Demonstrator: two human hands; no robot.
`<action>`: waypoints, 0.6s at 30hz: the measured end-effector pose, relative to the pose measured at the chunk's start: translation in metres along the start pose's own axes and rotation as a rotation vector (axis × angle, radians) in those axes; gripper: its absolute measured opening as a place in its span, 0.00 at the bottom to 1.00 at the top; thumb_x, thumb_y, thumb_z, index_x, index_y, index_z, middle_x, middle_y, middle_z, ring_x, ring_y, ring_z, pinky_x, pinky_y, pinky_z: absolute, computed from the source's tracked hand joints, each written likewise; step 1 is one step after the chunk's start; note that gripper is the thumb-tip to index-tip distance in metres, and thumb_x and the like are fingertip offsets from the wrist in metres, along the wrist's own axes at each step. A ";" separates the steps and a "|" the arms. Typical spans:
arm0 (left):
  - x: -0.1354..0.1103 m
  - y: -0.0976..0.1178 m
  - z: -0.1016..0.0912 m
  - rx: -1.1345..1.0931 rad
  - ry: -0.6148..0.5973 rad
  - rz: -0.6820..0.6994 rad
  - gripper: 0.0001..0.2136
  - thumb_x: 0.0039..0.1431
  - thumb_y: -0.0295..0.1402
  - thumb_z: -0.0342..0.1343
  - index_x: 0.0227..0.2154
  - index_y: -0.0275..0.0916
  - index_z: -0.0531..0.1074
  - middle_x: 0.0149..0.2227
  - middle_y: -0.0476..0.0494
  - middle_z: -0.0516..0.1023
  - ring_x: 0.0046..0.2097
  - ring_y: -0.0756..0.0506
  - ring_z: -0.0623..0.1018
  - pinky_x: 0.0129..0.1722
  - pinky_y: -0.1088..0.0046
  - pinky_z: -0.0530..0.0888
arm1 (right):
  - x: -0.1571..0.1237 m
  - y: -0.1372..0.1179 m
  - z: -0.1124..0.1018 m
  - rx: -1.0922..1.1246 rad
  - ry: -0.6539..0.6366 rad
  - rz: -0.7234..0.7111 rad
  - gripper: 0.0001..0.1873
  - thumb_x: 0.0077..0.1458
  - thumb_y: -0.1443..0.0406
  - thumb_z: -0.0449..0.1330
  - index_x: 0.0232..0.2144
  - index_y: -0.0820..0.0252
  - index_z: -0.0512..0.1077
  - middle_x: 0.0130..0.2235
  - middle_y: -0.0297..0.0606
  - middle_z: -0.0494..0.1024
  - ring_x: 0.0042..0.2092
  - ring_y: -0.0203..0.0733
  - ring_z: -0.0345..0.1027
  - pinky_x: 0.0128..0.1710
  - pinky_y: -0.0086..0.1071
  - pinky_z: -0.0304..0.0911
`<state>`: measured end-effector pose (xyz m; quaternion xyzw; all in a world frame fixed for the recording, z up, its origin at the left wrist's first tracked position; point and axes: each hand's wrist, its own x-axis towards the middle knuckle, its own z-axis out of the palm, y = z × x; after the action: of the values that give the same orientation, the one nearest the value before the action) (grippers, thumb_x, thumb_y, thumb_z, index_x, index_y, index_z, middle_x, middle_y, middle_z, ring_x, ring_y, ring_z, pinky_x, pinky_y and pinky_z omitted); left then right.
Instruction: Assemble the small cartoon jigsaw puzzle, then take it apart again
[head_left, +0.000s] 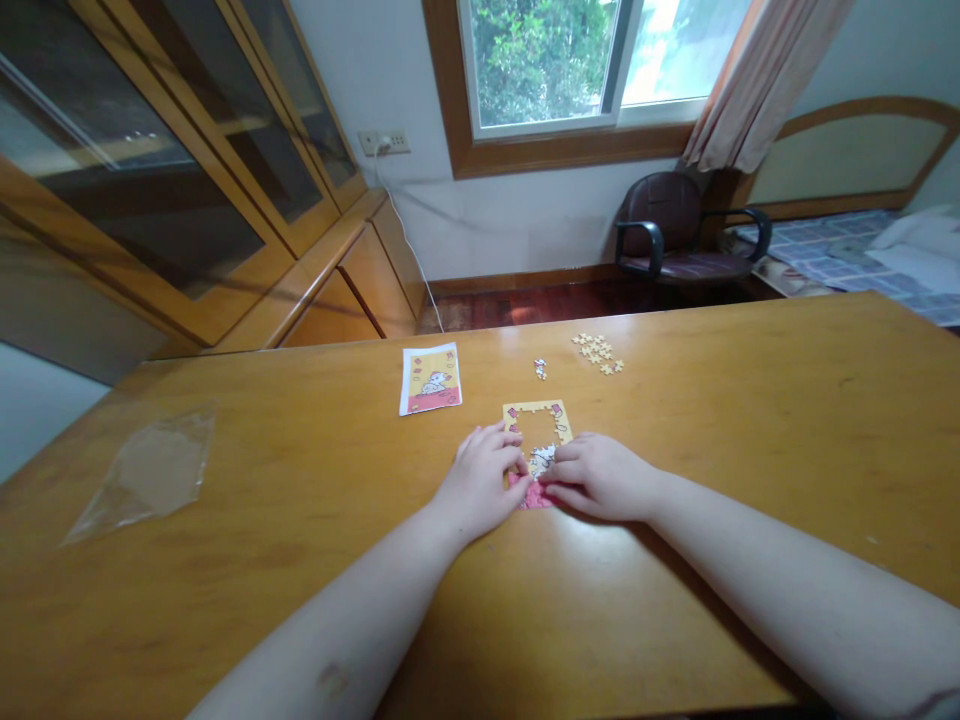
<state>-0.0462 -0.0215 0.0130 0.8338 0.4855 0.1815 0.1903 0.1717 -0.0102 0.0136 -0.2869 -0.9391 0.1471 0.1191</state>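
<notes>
Bare arms closest by: left forearm (360, 620) across the lower left of the frame, right forearm (787, 570) across the lower right. Rest left hand (484, 475) and right hand (598, 477) at a jigsaw puzzle (540, 462), flat on the tabletop (510, 630) just below mid-frame. Hold left thumb and forefinger narrowly apart at the puzzle's left edge; bend right fingers close together over its lower right. Cannot tell of any piece pinched in either hand.

Looks roughly half built, as a judgement: yellow border (536, 406) joined along the top and, where uncovered, down the sides; pink strip (535, 494) seemingly filled along the bottom; some white pieces fitted just above. Lacks most of the middle, with bare wood showing through. Lie loose, above the puzzle in the frame: a small white group (540, 369) and, farther right, a larger yellow scatter (596, 350).

Find a printed sheet (433, 380) at upper left of the puzzle, uncovered, and a clear plastic bag (161, 465) at far left. Beyond the table: cabinet (322, 220) upper left, window (540, 60) top centre, chair (667, 215) and bed (832, 250) upper right. Meet no obstacle between puzzle and loose pieces; lose sight only of the lower sides, beneath the fingers.
</notes>
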 end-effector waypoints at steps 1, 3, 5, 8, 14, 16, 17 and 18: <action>0.000 0.000 0.000 0.000 -0.006 0.009 0.01 0.52 0.32 0.58 0.27 0.42 0.73 0.49 0.45 0.75 0.59 0.38 0.66 0.60 0.50 0.59 | 0.000 0.000 0.000 0.000 -0.003 0.000 0.15 0.62 0.60 0.51 0.38 0.57 0.77 0.31 0.39 0.75 0.32 0.36 0.67 0.35 0.30 0.56; 0.001 -0.001 0.002 0.001 -0.004 0.007 0.01 0.53 0.31 0.58 0.28 0.42 0.73 0.48 0.45 0.75 0.58 0.38 0.67 0.60 0.50 0.59 | 0.000 0.000 0.001 -0.005 -0.007 0.003 0.15 0.62 0.60 0.51 0.38 0.56 0.77 0.31 0.38 0.75 0.32 0.36 0.67 0.35 0.31 0.56; 0.001 -0.003 0.003 0.001 0.005 -0.008 0.02 0.53 0.30 0.57 0.30 0.43 0.74 0.49 0.45 0.75 0.58 0.39 0.67 0.60 0.50 0.60 | 0.000 0.000 0.001 -0.013 -0.003 0.008 0.15 0.62 0.60 0.51 0.38 0.56 0.77 0.31 0.38 0.75 0.32 0.36 0.67 0.35 0.31 0.56; 0.001 -0.006 0.004 -0.001 0.020 -0.016 0.03 0.53 0.30 0.57 0.30 0.43 0.74 0.49 0.45 0.75 0.58 0.39 0.67 0.60 0.51 0.60 | 0.000 0.000 0.001 -0.008 0.021 0.018 0.14 0.61 0.60 0.51 0.38 0.57 0.76 0.32 0.39 0.76 0.33 0.37 0.68 0.35 0.31 0.56; -0.001 -0.005 0.004 0.009 0.028 0.016 0.03 0.54 0.31 0.56 0.28 0.43 0.75 0.48 0.45 0.75 0.58 0.38 0.67 0.60 0.49 0.59 | 0.001 -0.001 0.000 -0.008 0.037 0.033 0.14 0.61 0.60 0.52 0.39 0.56 0.77 0.32 0.38 0.76 0.32 0.36 0.68 0.35 0.31 0.56; -0.001 -0.005 0.004 0.013 0.027 0.009 0.04 0.55 0.32 0.56 0.29 0.43 0.76 0.49 0.45 0.75 0.58 0.38 0.67 0.60 0.49 0.59 | 0.001 -0.002 0.000 -0.017 0.040 0.047 0.14 0.61 0.60 0.52 0.39 0.56 0.77 0.32 0.38 0.76 0.32 0.37 0.68 0.35 0.31 0.56; -0.001 -0.005 0.004 0.014 0.026 0.008 0.04 0.55 0.32 0.56 0.30 0.43 0.76 0.49 0.45 0.75 0.58 0.38 0.67 0.60 0.49 0.59 | 0.001 -0.002 0.000 -0.022 0.044 0.056 0.15 0.61 0.59 0.52 0.39 0.56 0.76 0.32 0.38 0.76 0.33 0.37 0.68 0.35 0.31 0.56; -0.001 -0.005 0.004 0.014 0.028 0.008 0.04 0.55 0.33 0.56 0.30 0.44 0.76 0.49 0.45 0.75 0.58 0.39 0.67 0.60 0.49 0.59 | 0.001 -0.002 0.000 -0.026 0.050 0.062 0.15 0.61 0.59 0.52 0.40 0.56 0.76 0.32 0.38 0.76 0.33 0.37 0.68 0.35 0.31 0.56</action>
<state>-0.0484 -0.0202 0.0068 0.8343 0.4862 0.1904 0.1769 0.1695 -0.0108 0.0143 -0.3211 -0.9282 0.1314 0.1342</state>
